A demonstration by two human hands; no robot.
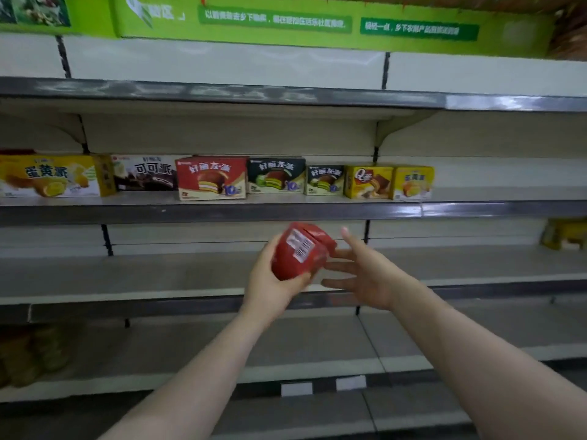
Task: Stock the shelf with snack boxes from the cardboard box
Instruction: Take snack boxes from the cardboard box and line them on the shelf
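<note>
The left hand (270,281) grips a red box (301,252) from below, thumb curled over its near edge, barcode end facing up. The right hand (365,274) sits at the box's 3 o'clock, fingers (336,254) spread and straight, their tips touching its side. The box hangs below the shelf (286,212), at 6 o'clock from its row of boxes (276,176).

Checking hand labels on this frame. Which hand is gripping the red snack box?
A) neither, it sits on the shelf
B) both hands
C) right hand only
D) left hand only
D: the left hand curls its fingers and thumb round the red snack box, held in the air in front of the shelf, while the right hand is beside it with fingers spread and straight.
</note>
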